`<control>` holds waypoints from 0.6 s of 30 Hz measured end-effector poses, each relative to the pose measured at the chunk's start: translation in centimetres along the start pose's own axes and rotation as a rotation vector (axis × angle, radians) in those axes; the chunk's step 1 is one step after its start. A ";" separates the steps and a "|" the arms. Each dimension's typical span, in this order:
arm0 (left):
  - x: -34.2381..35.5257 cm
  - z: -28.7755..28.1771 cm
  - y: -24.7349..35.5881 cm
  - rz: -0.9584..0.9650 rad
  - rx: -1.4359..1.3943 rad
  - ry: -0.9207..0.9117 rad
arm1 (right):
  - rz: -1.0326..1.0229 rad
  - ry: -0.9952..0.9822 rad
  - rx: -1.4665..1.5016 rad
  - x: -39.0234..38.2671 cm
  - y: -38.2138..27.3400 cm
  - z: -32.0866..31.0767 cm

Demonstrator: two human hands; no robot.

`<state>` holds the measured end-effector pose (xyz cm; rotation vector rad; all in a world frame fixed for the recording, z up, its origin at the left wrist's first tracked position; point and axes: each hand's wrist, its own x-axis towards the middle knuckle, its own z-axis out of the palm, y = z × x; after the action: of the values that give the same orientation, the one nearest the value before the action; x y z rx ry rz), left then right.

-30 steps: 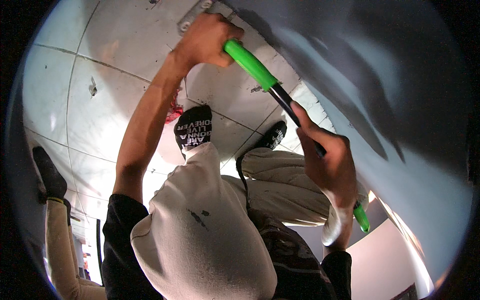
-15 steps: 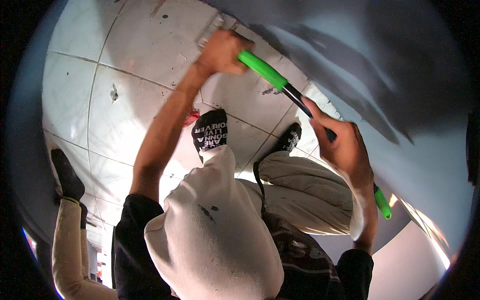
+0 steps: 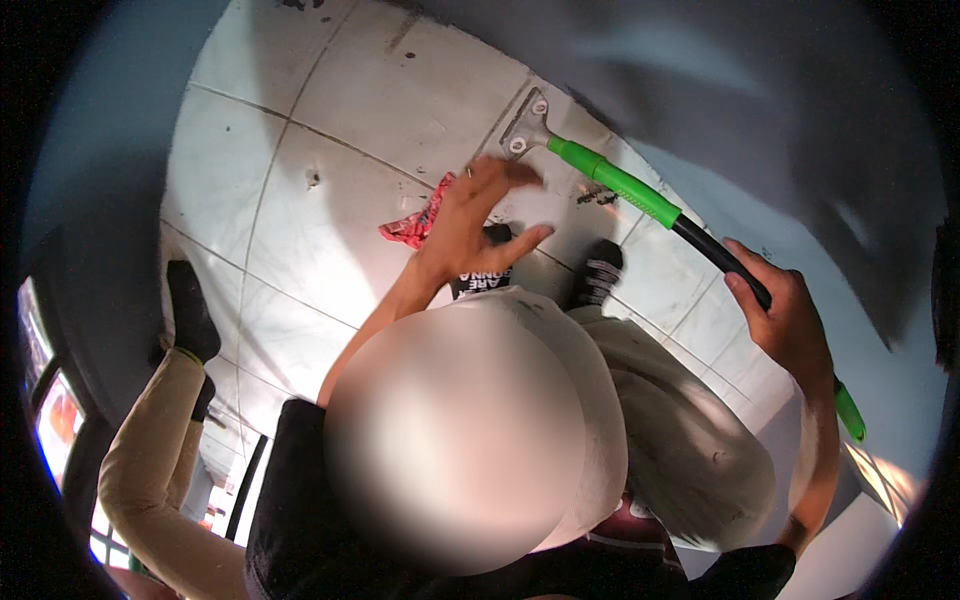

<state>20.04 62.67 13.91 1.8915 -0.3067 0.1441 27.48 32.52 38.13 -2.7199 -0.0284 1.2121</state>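
A long-handled floor scraper [image 3: 640,190] with a green and black handle and a flat metal head slants across the upper right. My right hand [image 3: 785,315] is wrapped round the black part of its shaft, with the green end sticking out past my wrist. The metal head touches or hovers just over the tiles; which of the two I cannot tell. My left hand [image 3: 475,220] is off the tool, fingers and thumb apart, slightly blurred. Beside its wrist, a crumpled red patterned cloth or wrapper [image 3: 415,228] lies on the floor.
White floor tiles [image 3: 330,200] carry dark smudges and bits of debris. A grey-blue wall [image 3: 740,120] runs along the right. My feet in black printed socks [image 3: 597,275] are below the scraper. At the left stands another person's leg [image 3: 150,440] with a dark-socked foot [image 3: 188,310].
My left hand has let go of the green grip near the scraper head and moved back toward my knees, its fingers opening. The right hand keeps its hold. The whole view has shifted.
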 end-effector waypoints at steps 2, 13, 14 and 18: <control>-1.9 -0.3 1.8 -0.179 -0.214 -0.227 | -0.067 0.076 0.050 0.6 1.3 1.8; -10.4 -0.6 2.7 -0.683 -0.308 -0.122 | -0.299 -0.005 0.538 10.2 3.4 15.1; -10.8 -0.6 2.2 -0.555 -0.106 -0.040 | -0.285 -0.039 0.540 10.5 2.9 15.4; -9.8 0.1 -2.2 -0.360 0.574 0.034 | -0.260 -0.021 0.510 11.3 3.3 16.0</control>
<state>11.29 64.69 9.40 2.4738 0.1201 0.0184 23.04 32.45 18.78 -2.1850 -0.0633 1.0070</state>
